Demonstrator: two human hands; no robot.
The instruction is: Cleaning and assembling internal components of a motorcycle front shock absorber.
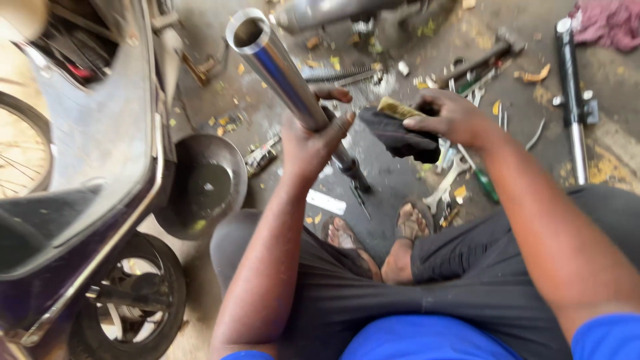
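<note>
Left hand [313, 137] grips the chrome tube [280, 70], right hand [447, 117] beside it pinches a dark rag [397, 137]; oily metal may slip from the grip.

One view only, head cam, worn up top & aimed steeply down over the person's own lap. Close range: forearms fill the lower frame, left hand [313, 137] and right hand [450, 117] sit near centre. Chrome tube [280, 67] rises almost straight at the lens, blurred at its mouth. Motorbike wheel [130, 300] hugs the left edge; oily floor [393, 177] w/ tools runs to the top. No 2nd view to overlap.
</note>
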